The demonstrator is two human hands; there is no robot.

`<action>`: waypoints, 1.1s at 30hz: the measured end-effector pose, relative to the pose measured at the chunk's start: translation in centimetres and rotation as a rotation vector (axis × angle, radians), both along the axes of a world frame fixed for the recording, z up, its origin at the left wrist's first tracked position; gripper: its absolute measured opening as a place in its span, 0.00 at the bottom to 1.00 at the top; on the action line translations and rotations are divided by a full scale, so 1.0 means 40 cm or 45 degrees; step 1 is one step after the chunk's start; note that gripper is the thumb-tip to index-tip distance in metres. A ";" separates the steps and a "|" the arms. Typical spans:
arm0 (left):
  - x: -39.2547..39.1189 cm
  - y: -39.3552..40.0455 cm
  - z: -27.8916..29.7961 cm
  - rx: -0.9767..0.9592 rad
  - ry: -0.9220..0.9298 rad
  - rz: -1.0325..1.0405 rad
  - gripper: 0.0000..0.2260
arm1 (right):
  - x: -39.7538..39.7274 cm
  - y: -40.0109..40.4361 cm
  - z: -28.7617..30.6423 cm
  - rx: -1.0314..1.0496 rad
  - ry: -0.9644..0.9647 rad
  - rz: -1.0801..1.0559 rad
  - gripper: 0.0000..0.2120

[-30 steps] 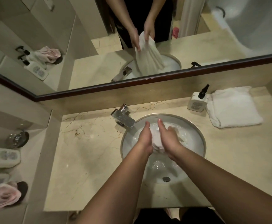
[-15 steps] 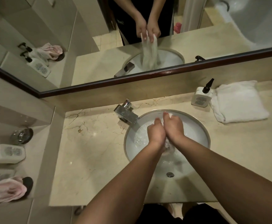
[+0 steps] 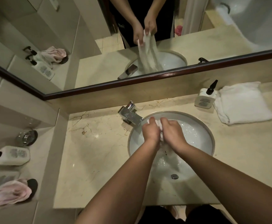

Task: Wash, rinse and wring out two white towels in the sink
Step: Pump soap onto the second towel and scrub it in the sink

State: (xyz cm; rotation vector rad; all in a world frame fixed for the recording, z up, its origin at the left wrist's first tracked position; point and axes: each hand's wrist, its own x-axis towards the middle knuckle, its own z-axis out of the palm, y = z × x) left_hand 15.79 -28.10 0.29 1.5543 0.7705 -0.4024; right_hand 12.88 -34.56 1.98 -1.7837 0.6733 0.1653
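Over the sink both hands, the left hand and right hand, are bunched tight on a wet towel, which looks limp, heavy and slippery, best gripped along its gathered top edge.

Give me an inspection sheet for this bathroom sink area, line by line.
Surface: beige marble countertop, round white sink with water in it.
Job's things: wet white towel bunched between both hands over the sink; second folded white towel on the counter at right.
Clutter: white pump bottle beside the folded towel.
Hands: left hand and right hand both grip the wet towel.
Cables: nothing seen.
Surroundings: chrome faucet, wall mirror, side ledge with a pink cloth.
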 end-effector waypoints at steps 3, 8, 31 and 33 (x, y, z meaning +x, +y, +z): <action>-0.010 0.005 -0.007 -0.070 0.055 0.053 0.13 | 0.010 -0.016 0.010 0.052 0.031 -0.118 0.22; -0.026 0.006 -0.010 -0.084 0.012 0.017 0.22 | -0.013 -0.008 0.020 0.043 -0.003 -0.026 0.18; -0.028 -0.055 0.025 0.071 -0.036 -0.137 0.16 | 0.025 -0.047 0.021 -0.038 0.066 -0.086 0.22; -0.030 -0.066 0.034 0.094 -0.043 -0.129 0.16 | 0.036 -0.048 0.026 -0.051 0.078 -0.110 0.23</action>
